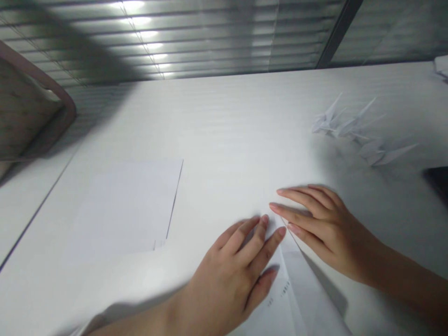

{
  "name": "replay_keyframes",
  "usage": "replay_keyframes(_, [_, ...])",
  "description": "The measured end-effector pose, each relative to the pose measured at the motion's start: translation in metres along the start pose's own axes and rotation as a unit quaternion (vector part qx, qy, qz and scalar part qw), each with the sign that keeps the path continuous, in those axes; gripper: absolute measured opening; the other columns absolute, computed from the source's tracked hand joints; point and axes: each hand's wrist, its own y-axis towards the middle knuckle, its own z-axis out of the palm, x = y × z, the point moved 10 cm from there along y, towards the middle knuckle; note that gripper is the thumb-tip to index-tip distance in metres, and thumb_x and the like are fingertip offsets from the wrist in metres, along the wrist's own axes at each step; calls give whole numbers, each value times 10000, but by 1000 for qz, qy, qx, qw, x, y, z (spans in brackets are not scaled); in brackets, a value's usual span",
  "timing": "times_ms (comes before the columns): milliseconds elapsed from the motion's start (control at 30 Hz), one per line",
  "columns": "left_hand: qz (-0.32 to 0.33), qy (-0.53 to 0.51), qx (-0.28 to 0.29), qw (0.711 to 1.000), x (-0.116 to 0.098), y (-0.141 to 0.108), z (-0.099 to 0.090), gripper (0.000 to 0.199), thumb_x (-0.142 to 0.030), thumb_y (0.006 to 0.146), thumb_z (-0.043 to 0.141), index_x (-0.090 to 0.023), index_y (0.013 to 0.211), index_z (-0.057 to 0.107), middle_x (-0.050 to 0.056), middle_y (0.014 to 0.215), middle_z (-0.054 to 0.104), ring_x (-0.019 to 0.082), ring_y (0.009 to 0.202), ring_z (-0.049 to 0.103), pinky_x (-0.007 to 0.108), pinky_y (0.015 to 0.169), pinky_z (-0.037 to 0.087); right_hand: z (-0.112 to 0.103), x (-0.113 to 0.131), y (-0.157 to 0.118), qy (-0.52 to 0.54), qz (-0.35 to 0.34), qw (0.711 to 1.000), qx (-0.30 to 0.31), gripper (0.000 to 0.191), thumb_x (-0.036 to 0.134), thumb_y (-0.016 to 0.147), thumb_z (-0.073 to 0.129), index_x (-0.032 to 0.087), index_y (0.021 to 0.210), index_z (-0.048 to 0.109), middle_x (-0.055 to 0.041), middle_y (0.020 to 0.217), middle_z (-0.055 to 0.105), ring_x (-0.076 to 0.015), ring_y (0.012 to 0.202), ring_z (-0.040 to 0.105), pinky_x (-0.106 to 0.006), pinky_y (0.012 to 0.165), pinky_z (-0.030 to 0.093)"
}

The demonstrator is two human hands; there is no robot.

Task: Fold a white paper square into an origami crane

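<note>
A sheet of white paper (299,275) with a slanted folded edge lies at the bottom middle, its narrow tip pointing away from me. Small dark print shows on its surface. My left hand (241,266) rests on the paper, its bent fingers apart and fingertips pressing near the tip. On the other side, my right hand (320,224) has its fingers stretched out, with the fingertips at the slanted edge close to the tip. Neither hand is closed around the paper. The paper's near end runs out of view, and my left hand covers part of it.
Several folded paper cranes (353,126) stand at the right back of the white table (227,121). A stack of white paper (133,205) lies on the left. Blinds (210,37) line the back, a dark object (437,184) sits at the right edge, a chair (66,107) at far left.
</note>
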Motion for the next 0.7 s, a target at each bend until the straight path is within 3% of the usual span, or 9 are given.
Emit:
replay_keyframes(200, [-4, -3, 3, 1000, 2, 2, 0, 504, -361, 979, 469, -176, 1444, 415, 55, 1367, 557, 255, 1261, 461, 369, 1054, 395, -3, -4, 5, 35, 29, 999, 3, 353, 238, 936, 526, 316, 1271, 600, -59, 1326, 576, -259, 1201, 502, -474, 979, 394])
replay_keyframes(467, [-11, -7, 3, 1000, 3, 0, 3, 486, -367, 978, 468, -186, 1428, 441, 63, 1401, 531, 254, 1265, 462, 375, 1023, 430, -5, -21, 29, 95, 83, 990, -59, 192, 232, 879, 640, 305, 1029, 736, -42, 963, 631, -199, 953, 579, -389, 846, 436])
replay_keyframes(700, [-13, -4, -1, 1000, 3, 3, 1, 477, -372, 979, 457, -195, 1422, 450, 66, 1398, 531, 256, 1262, 476, 386, 1025, 441, -2, -18, 19, 60, 57, 996, -26, 267, 281, 895, 621, 366, 1139, 688, -37, 1093, 602, -218, 1035, 534, -416, 914, 377])
